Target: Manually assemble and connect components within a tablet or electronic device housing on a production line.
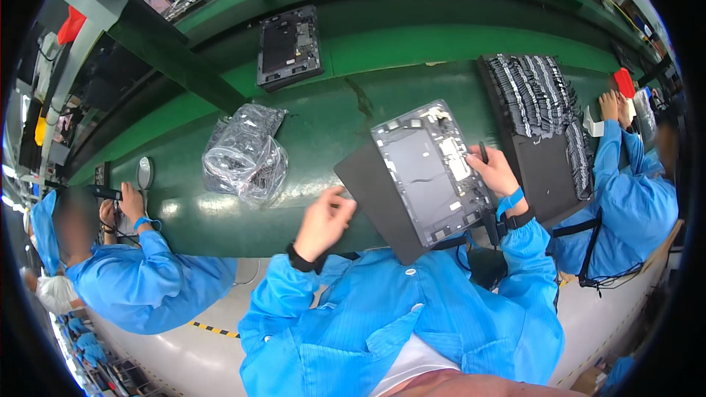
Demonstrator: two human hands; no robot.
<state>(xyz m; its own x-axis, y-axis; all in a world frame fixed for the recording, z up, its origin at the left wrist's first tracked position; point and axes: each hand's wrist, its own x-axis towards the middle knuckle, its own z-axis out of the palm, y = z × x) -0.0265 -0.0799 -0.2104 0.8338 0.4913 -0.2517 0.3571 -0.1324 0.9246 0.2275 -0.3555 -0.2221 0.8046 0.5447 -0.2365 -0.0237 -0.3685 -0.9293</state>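
Observation:
An opened tablet (421,169), its grey inner side with a battery and circuit boards facing up, lies tilted in front of me. Beneath it, a black flat pad (379,202) sticks out to the left. My right hand (496,171) is at the tablet's right edge, fingertips over the boards, gripping a slim black stick-like tool (482,151) that shows only in part. Left of the pad my left hand (323,222) hovers with loosely bent fingers set apart. Nothing can be seen in it, and the fingers are slightly blurred.
Right of the tablet, a black foam block (540,169) carries rows of small dark parts (531,95). A clear plastic bag (246,154) of parts lies to the left. Another opened tablet (290,45) rests at the back. Co-workers in blue sit left (140,279) and right (625,198).

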